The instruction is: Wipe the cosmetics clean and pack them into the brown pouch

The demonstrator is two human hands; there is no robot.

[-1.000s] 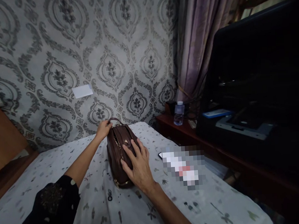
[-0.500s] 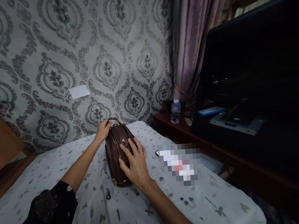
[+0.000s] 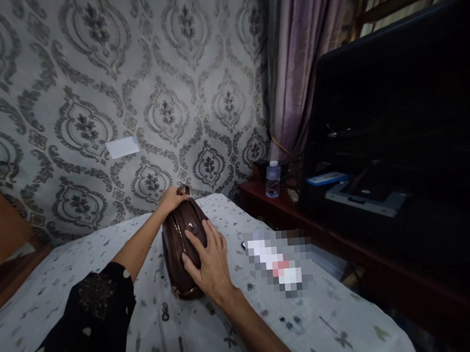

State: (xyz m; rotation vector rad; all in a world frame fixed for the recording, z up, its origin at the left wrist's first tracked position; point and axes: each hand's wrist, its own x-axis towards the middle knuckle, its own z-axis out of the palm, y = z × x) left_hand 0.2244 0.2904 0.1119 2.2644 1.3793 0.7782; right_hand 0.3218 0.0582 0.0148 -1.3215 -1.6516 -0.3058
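A dark brown leather handbag (image 3: 186, 238) with gold zips and a small gold clasp stands on the patterned white sheet (image 3: 149, 332). At its far end my left hand (image 3: 173, 198) is closed on the bag's top edge, right beside the short carrying handle (image 3: 184, 190). Whether the fingers pinch the handle or the zip is too small to tell. My right hand (image 3: 209, 261) rests on the bag's right side and top, fingers spread, with the thumb close to the gold zip.
Right of the bag lies a blurred-out flat item (image 3: 275, 261). A water bottle (image 3: 273, 180) stands on the dark red furniture (image 3: 256, 191), near a large dark screen (image 3: 375, 112). Patterned wallpaper rises behind, and a wooden panel (image 3: 3, 224) is at left.
My left hand has shifted right across the bag's far end, and the handle now looks bunched up. My right hand keeps its place on the bag. The whole view has shifted slightly.
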